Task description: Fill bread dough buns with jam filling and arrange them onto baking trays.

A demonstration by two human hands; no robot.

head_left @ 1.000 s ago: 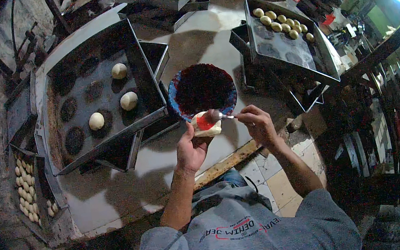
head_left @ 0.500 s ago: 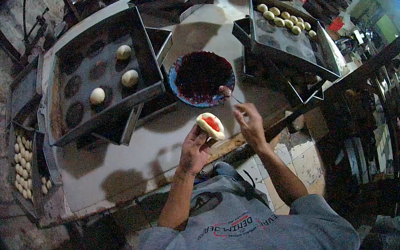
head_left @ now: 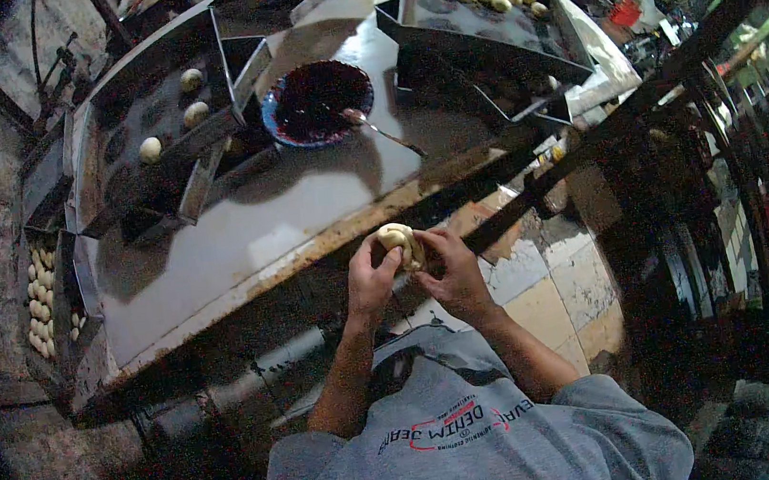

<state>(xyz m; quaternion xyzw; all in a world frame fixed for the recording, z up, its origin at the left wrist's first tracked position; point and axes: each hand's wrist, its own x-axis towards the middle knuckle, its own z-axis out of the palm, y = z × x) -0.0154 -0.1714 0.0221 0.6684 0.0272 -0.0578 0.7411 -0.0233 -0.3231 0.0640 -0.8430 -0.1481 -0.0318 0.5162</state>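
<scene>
Now left hand [head_left: 372, 280] and right hand [head_left: 457, 279] sharing snug grip on dough piece [head_left: 396, 237], fingers curling round it, near counter [head_left: 197, 273] edge. Seemingly folding dough together; next move likely calling for pinching seam tight. Spoon [head_left: 394, 137] resting in bowl [head_left: 271, 120].

Patchy light glares off the white table [head_left: 201, 267] as broad shadows cross it; grain speckles the dim, fisheye-curved edges.

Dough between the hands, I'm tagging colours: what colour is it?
Pale cream; the dough shows best in the head view.
</scene>
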